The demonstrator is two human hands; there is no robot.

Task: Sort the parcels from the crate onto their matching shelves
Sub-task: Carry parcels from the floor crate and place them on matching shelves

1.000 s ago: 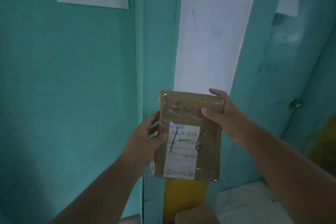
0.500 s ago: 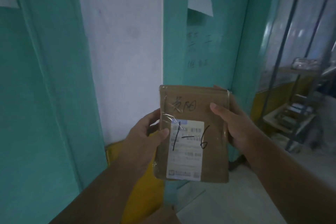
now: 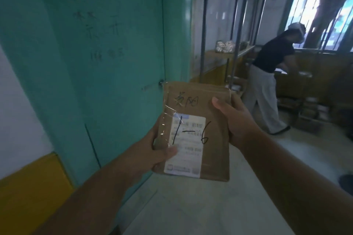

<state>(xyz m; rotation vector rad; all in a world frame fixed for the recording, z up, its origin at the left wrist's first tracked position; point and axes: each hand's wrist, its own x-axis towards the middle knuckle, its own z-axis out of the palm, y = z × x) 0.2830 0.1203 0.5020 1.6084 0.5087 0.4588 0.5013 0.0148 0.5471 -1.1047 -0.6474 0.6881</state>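
Note:
A flat brown parcel [image 3: 214,120] is held upright in front of me, with a white label marked "1-6" in black and handwriting above it. My left hand [image 3: 152,152] grips its lower left edge, thumb lying over the label's corner. My right hand [image 3: 235,120] grips its right edge, thumb on the front and fingers behind. No crate is in view.
A teal door [image 3: 114,63] and wall stand close on the left. Metal shelving [image 3: 229,51] with wrapped items runs along the back right. A person in a dark top [image 3: 267,74] bends over low shelves of parcels [image 3: 309,112]. Pale floor [image 3: 191,206] lies below.
The view has swung to the right, from the teal wall to the door, the shelving and the other person. Both hands have kept hold of the parcel; my left thumb now sits lower.

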